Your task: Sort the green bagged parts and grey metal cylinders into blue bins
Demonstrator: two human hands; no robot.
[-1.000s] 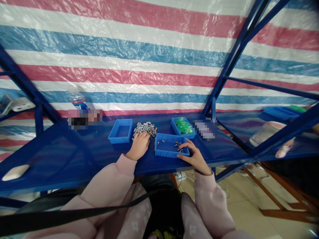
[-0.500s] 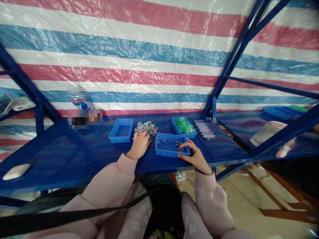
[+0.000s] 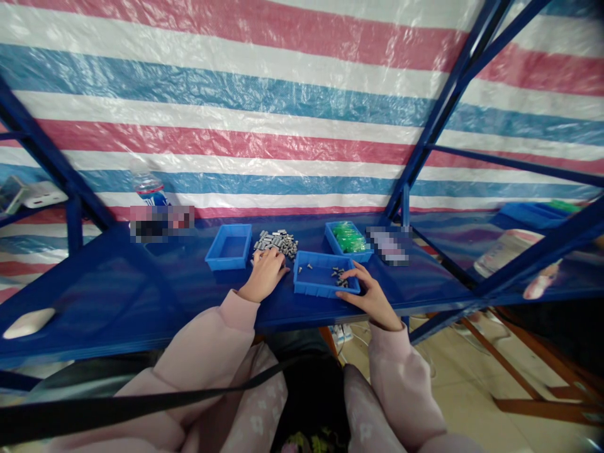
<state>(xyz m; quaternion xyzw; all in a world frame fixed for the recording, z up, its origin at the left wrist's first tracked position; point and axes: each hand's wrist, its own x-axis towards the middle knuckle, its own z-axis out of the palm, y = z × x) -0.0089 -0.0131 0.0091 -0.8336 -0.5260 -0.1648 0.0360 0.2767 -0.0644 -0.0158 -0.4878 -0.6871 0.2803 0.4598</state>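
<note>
Head view. On the blue surface (image 3: 165, 283), the left hand (image 3: 265, 277) lies palm down at the near edge of a heap of small metal pieces (image 3: 278, 240), its fingers bent over them; whether it grips one cannot be told. The right hand (image 3: 371, 294) spans the right end of the near blue tray (image 3: 316, 290), thumb at the near wall and fingers bent over the rim; whether it grips the tray or a piece inside cannot be told. Within this tray, short screws (image 3: 338, 274) cluster at the right end, by the fingers, and two more lie toward the left. The heap sits between this tray and the left blue tray (image 3: 229, 246). The far blue tray (image 3: 362, 257), just beyond the near one, contains green packets (image 3: 348, 238). A clear bottle (image 3: 151, 189) stands at far left, before a striped sheet (image 3: 236, 107); a smooth white object (image 3: 29, 323) lies at near left.
</note>
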